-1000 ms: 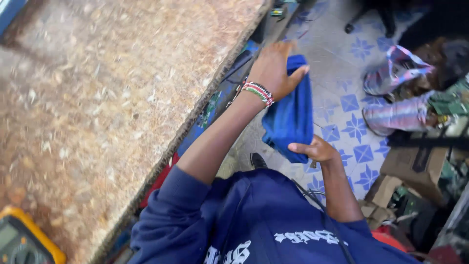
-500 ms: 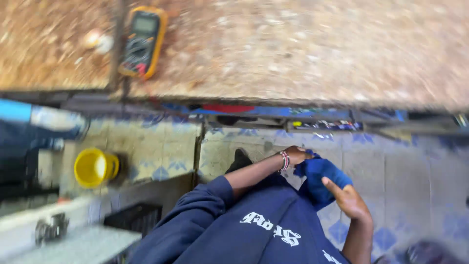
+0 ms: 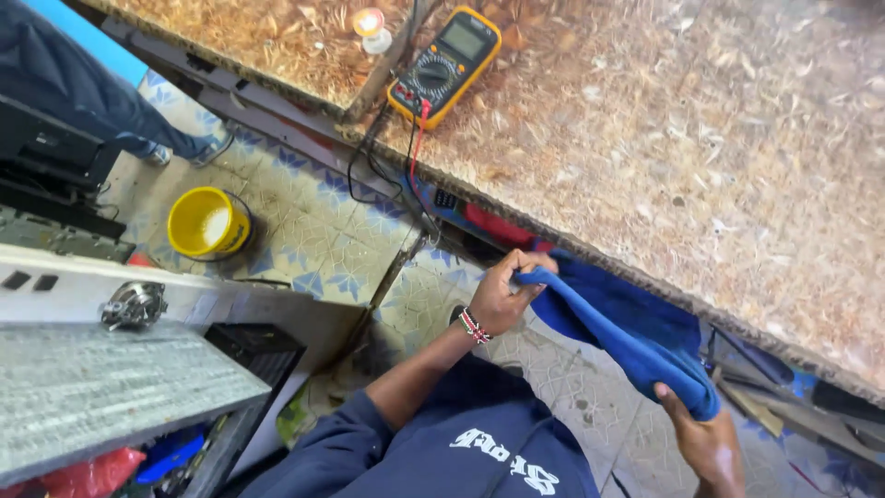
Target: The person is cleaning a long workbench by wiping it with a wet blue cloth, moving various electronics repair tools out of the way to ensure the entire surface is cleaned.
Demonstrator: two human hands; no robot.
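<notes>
A: Hands?
B: Right hand (image 3: pixel 705 443) lowest, grip pinching the near end of a blue cloth (image 3: pixel 627 337). Left hand (image 3: pixel 502 293), beaded wristband, grip pinching the far end, just under the tabletop (image 3: pixel 701 157) edge.
A: Beyond?
B: Yellow multimeter (image 3: pixel 444 66) on tabletop; yellow bucket (image 3: pixel 208 222) on tiled floor.

I see a chipboard bench (image 3: pixel 701 157) carrying 1 yellow multimeter (image 3: pixel 444 65) near its edge, its 2 leads (image 3: pixel 392 166) hanging over the side, and a small lit bulb (image 3: pixel 371 28) just beside it. Below, the tiled floor (image 3: pixel 313 231) holds 1 yellow bucket (image 3: pixel 207 223).
</notes>
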